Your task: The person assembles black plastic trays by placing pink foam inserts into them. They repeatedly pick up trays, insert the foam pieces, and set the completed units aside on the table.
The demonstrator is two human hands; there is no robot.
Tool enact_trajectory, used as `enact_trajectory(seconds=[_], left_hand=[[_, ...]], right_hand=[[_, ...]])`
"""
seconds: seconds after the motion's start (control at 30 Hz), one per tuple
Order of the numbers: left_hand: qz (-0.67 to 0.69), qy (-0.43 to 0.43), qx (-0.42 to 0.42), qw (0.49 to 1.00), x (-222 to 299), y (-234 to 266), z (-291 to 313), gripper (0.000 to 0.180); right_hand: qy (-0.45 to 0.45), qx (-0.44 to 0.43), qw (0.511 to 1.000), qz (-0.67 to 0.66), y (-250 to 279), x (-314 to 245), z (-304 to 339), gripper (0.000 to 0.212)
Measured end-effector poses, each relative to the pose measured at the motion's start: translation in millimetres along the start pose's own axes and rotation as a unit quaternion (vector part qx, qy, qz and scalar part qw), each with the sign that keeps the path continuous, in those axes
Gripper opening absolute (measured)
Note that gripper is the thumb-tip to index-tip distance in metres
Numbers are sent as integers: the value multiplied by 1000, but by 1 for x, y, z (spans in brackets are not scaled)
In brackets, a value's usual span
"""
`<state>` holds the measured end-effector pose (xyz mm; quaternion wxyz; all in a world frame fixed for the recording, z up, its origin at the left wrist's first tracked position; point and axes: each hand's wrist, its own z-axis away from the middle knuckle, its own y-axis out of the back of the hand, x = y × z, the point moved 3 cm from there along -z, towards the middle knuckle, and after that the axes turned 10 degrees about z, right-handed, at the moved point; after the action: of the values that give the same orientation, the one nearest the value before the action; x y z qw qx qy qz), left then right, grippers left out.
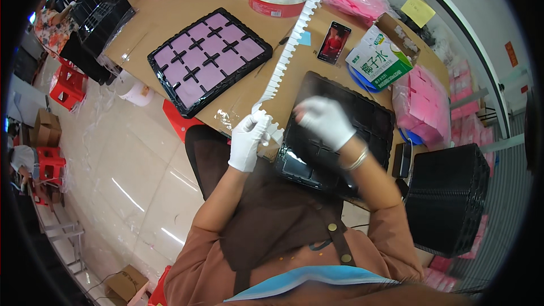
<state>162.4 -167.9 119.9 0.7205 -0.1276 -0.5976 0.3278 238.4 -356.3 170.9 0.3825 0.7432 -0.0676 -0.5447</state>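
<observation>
My left hand (247,143), in a white glove, is closed on the lower end of a long white strip with notched edges (286,59). The strip slants from there up to the far edge of the view. My right hand (327,122), gloved too, hovers over a black plastic tray (371,112) with compartments. Motion blurs its fingers, so what they hold, if anything, does not show. Further left lies a second black tray (258,45), its compartments covered with pinkish-purple pieces (207,45).
Behind stands a red tub (276,9) of tangled white strips. Further right are a phone (334,42), a green-and-white carton (379,62) and bagged pink pieces (420,105). Stacked black trays (447,198) rise beside my right arm. Red stools (68,88) and a person (54,25) are at left.
</observation>
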Motion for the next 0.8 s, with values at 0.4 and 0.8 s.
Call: enact_trajectory(seconds=[0.4, 0.8], left_hand=[[112, 101, -5, 989, -35, 7, -7, 21], [22, 33, 46, 998, -32, 11, -7, 18]], right_hand=[[50, 143, 987, -48, -49, -21, 59, 13], [-157, 11, 959, 235, -54, 18, 71, 18]])
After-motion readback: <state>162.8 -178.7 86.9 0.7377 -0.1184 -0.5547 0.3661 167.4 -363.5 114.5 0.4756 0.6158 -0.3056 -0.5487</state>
